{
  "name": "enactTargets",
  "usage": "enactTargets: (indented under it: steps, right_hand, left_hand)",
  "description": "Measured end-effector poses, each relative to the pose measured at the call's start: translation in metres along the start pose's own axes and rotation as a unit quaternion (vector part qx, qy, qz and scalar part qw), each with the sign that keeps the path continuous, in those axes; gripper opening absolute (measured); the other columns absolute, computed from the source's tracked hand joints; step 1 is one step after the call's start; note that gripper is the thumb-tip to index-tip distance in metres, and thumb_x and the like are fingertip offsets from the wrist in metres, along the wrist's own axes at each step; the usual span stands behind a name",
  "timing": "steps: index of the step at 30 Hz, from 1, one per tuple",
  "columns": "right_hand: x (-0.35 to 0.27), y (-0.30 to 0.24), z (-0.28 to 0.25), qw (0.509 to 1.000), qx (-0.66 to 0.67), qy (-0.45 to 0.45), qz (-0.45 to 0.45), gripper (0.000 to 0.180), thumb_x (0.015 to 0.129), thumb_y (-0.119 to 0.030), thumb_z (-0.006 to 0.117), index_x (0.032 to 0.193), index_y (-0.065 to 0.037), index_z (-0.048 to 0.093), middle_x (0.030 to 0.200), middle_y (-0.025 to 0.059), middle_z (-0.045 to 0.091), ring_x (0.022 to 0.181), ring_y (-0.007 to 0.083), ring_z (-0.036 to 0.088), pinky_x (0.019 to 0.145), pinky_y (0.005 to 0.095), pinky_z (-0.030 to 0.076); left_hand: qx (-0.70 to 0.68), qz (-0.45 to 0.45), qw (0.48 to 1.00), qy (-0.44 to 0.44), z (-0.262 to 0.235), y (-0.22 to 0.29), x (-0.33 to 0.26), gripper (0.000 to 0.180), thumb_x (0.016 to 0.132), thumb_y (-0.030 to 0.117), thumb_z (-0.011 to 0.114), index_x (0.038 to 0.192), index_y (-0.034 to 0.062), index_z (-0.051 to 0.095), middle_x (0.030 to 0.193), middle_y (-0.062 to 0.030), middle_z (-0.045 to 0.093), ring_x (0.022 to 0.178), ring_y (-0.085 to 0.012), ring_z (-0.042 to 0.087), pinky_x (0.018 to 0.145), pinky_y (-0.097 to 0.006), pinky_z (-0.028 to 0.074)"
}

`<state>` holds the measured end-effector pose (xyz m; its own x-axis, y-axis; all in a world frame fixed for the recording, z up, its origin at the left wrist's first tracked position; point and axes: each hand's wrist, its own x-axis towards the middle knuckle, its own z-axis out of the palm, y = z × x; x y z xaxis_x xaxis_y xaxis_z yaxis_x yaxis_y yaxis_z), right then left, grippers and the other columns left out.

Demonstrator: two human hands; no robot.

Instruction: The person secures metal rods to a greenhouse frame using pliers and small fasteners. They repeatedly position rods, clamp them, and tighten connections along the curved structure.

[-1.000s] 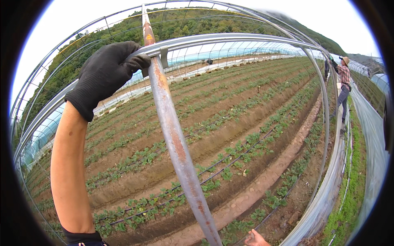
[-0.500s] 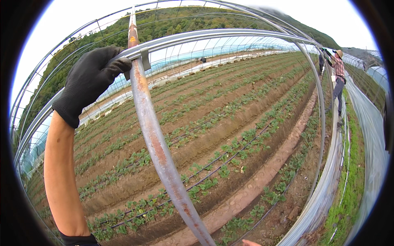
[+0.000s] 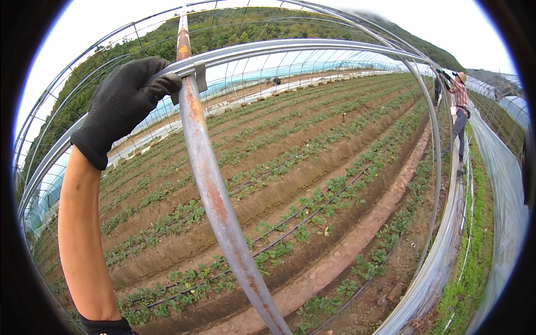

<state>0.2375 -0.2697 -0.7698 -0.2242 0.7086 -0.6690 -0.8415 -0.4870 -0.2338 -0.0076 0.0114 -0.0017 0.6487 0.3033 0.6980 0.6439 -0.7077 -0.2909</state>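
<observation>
My left hand (image 3: 124, 103), in a black knit glove, is closed around a long silver metal channel rail (image 3: 245, 52) that runs across the greenhouse frame. Right beside its fingers, the rail crosses a thick, rust-stained steel pipe (image 3: 215, 201) that bends down toward the lower edge. A small grey metal clip (image 3: 200, 76) sits at this crossing, next to my fingertips; part of it is hidden behind the pipe. My right hand is out of the picture.
Rows of low green plants (image 3: 329, 195) with black drip hoses fill the ground below. A brown furrow path (image 3: 335, 262) runs along the right. Gathered clear plastic film (image 3: 430, 290) lies beside it. Farther off, a person in a straw hat (image 3: 460, 103) reaches up to the frame.
Fingertips of my right hand, seen earlier at the lower edge, have left the picture. My left hand keeps its grip on the rail, with the view shifted only slightly.
</observation>
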Motion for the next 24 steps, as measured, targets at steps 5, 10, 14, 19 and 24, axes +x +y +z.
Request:
enactTargets:
  steps: [5, 10, 14, 19, 24]
  right_hand:
    - [-0.002, 0.003, 0.003, 1.000, -0.029, -0.003, 0.006, 0.031, 0.098, -0.017, 0.049, 0.126, -0.005, 0.052, 0.111, 0.0102, 0.059, 0.103, 0.0214, 0.059, 0.086, 0.0358, 0.051]
    - [0.001, -0.008, 0.010, 0.989, -0.139, -0.016, 0.044, 0.029, 0.100, -0.017, 0.046, 0.124, -0.004, 0.054, 0.113, 0.0098, 0.060, 0.106, 0.0212, 0.059, 0.089, 0.0355, 0.051]
    - [-0.005, -0.055, 0.055, 0.913, -0.400, -0.062, 0.055, 0.028, 0.102, -0.018, 0.043, 0.123, -0.003, 0.055, 0.115, 0.0094, 0.060, 0.109, 0.0210, 0.059, 0.091, 0.0353, 0.051]
    - [-0.047, -0.225, 0.275, 0.813, -0.463, -0.193, -0.296, 0.029, 0.102, -0.013, 0.039, 0.125, -0.004, 0.054, 0.115, 0.0109, 0.061, 0.107, 0.0194, 0.061, 0.091, 0.0341, 0.052]
    - [-0.132, -0.291, 0.502, 0.670, -0.395, -0.365, -0.511, 0.028, 0.101, -0.008, 0.040, 0.125, -0.002, 0.053, 0.109, 0.0079, 0.059, 0.106, 0.0199, 0.061, 0.088, 0.0328, 0.054]
  left_hand:
    - [-0.006, -0.009, 1.000, 0.006, -0.001, 0.004, -0.002, 0.025, 0.094, 0.025, 0.057, 0.095, 0.0010, 0.063, 0.065, -0.0017, 0.052, 0.059, -0.0105, 0.043, 0.057, -0.029, 0.040]
    - [-0.022, -0.031, 0.999, -0.001, -0.001, 0.000, -0.006, 0.025, 0.092, 0.029, 0.058, 0.091, 0.0053, 0.066, 0.069, -0.0043, 0.060, 0.063, -0.0148, 0.053, 0.062, -0.033, 0.044]
    - [0.014, -0.070, 0.997, -0.013, -0.010, 0.015, -0.002, 0.030, 0.090, 0.042, 0.059, 0.091, 0.0134, 0.070, 0.079, -0.0092, 0.068, 0.075, -0.0253, 0.065, 0.069, -0.039, 0.048]
    - [0.008, -0.089, 0.996, -0.018, -0.007, 0.022, 0.003, 0.033, 0.087, 0.047, 0.061, 0.090, 0.0163, 0.071, 0.079, -0.0090, 0.068, 0.076, -0.0274, 0.065, 0.068, -0.040, 0.048]
    - [0.035, -0.133, 0.990, -0.029, -0.014, 0.024, -0.003, 0.031, 0.086, 0.046, 0.064, 0.097, 0.0175, 0.070, 0.086, -0.0091, 0.069, 0.081, -0.0273, 0.066, 0.072, -0.039, 0.049]
